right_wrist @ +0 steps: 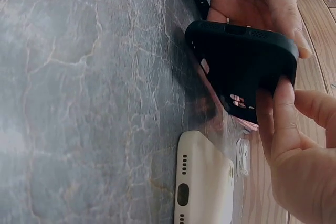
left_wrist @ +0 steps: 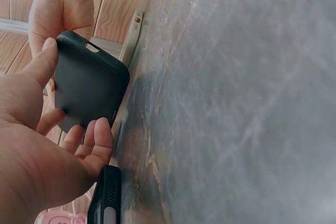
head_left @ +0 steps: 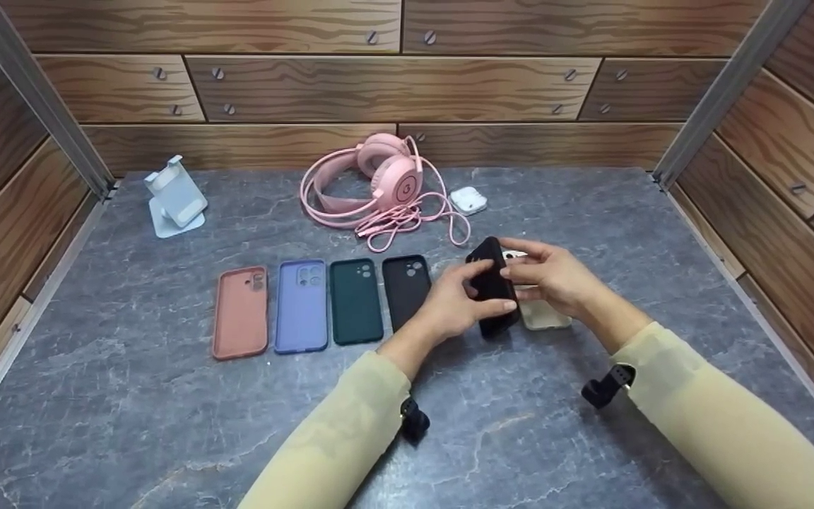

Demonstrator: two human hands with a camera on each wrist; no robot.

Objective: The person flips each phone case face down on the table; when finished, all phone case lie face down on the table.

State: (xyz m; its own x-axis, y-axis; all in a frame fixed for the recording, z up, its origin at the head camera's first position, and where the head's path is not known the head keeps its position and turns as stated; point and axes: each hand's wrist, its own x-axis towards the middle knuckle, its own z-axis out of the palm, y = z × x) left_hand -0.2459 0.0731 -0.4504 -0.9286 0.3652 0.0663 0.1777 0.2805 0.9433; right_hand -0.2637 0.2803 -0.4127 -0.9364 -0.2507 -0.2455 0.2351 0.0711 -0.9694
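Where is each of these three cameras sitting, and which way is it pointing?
Head: worn on the head, looking forward and down at the table; both sleeved forearms and hands show.
Left wrist: looks along the left hand at the black phone case.
Right wrist: looks along the right hand at that case, the cream case lying below.
All three share the black case, gripped by both hands.

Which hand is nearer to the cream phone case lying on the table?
Right. The right hand hovers just above the cream phone case, while the left hand is off to its left, beyond the black phone both hands hold.
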